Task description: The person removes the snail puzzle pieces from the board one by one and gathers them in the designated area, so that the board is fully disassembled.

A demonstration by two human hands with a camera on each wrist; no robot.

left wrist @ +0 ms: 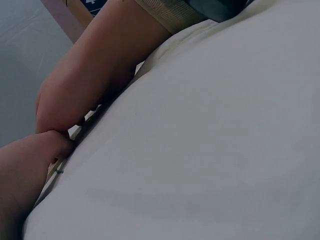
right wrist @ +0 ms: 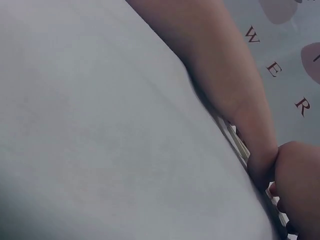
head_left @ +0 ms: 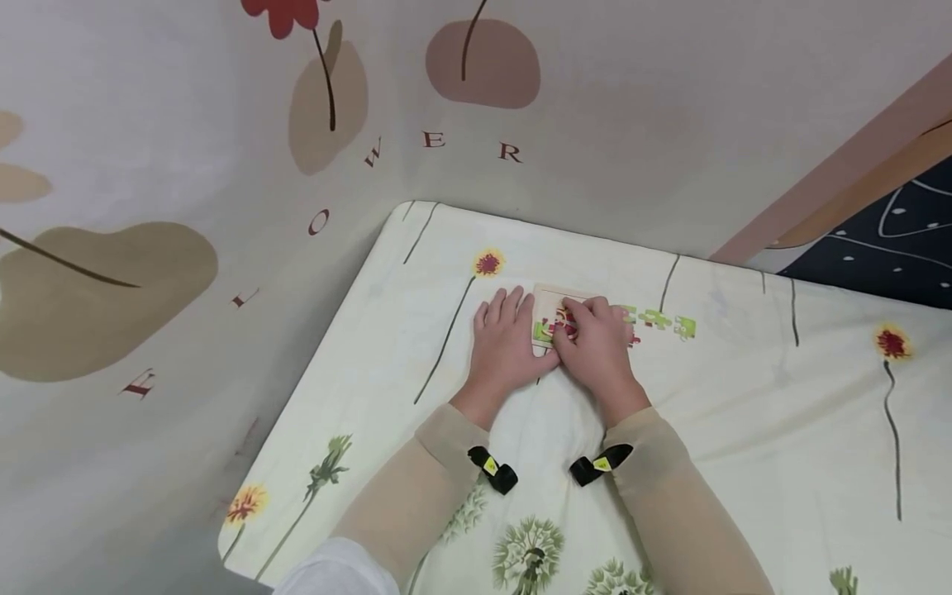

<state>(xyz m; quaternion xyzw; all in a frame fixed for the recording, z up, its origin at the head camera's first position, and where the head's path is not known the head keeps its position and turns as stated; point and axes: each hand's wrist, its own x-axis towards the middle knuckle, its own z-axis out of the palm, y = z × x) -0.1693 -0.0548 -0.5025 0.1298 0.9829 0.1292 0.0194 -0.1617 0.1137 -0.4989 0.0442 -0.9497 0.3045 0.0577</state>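
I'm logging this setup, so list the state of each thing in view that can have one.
Puzzle board: partly filled, lying flat
Loose puzzle pieces: off the board, to its right
Left hand: fingers straight, at the board's left side
Right hand: fingers bent over the board; grip unclear
Flowered cloth: spread out, lightly creased
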